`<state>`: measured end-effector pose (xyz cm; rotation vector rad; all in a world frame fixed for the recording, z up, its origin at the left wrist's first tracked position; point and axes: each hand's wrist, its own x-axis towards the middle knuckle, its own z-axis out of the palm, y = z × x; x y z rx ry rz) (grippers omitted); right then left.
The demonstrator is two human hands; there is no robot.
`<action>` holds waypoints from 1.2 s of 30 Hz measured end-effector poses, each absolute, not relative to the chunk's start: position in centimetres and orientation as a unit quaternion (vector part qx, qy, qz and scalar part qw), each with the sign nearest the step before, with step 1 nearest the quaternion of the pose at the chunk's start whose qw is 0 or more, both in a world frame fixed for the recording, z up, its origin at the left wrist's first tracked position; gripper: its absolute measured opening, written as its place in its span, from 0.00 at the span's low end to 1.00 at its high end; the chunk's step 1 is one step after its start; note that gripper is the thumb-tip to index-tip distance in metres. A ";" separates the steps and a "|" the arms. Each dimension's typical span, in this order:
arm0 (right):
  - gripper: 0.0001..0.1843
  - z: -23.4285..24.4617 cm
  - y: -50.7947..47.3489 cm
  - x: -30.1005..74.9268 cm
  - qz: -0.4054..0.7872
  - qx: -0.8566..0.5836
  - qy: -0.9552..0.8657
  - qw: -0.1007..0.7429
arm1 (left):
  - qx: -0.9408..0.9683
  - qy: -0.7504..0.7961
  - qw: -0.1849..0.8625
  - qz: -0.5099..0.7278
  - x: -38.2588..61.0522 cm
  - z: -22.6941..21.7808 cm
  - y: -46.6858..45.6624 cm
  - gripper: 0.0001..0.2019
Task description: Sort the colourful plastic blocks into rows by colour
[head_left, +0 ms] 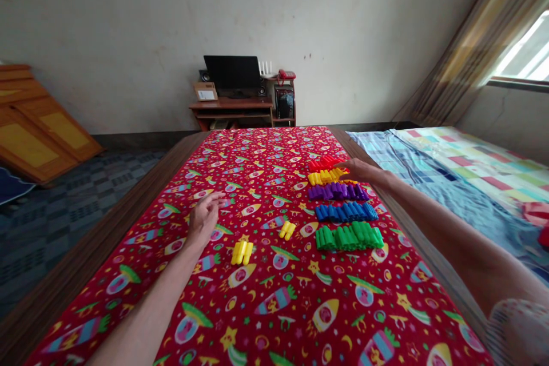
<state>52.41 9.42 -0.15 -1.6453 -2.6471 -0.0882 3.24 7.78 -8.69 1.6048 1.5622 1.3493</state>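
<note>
My right hand [359, 170] reaches in from the right. Its fingers are apart and lie at the right ends of a row of red pieces [322, 162] and a row of yellow-orange pieces [321, 177]. I see nothing held in it. Closer to me run rows of small purple tubes [334, 191], blue tubes [343, 212] and green tubes [349, 236]. My left hand [206, 214] rests over the cloth with loosely bent fingers and holds nothing. To its right lie two small yellow groups: one of yellow tubes [242, 253], another of yellow pieces [287, 230].
A red patterned cloth [278, 274] covers the long wooden table [107, 206]. Beyond it a desk [231, 104] bears a monitor [232, 72]. At right is a bed with a checked cover [480, 154]; at left, a wooden cabinet [38, 120].
</note>
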 end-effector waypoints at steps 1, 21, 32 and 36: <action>0.24 -0.1 9.4 52.4 -0.027 -0.531 -0.847 0.014 | 0.595 0.575 0.258 0.498 3.2 -8.7 7.7 0.19; 0.20 0.2 9.1 52.1 -0.031 -0.548 -0.835 0.034 | 0.600 0.564 0.266 0.502 3.8 -7.7 7.1 0.17; 0.18 0.1 9.0 52.4 -0.023 -0.542 -0.839 0.034 | 0.597 0.562 0.262 0.509 3.4 -8.5 7.7 0.17; 0.17 -0.1 9.2 52.4 -0.023 -0.550 -0.834 0.033 | 0.594 0.567 0.261 0.507 3.4 -8.5 7.6 0.17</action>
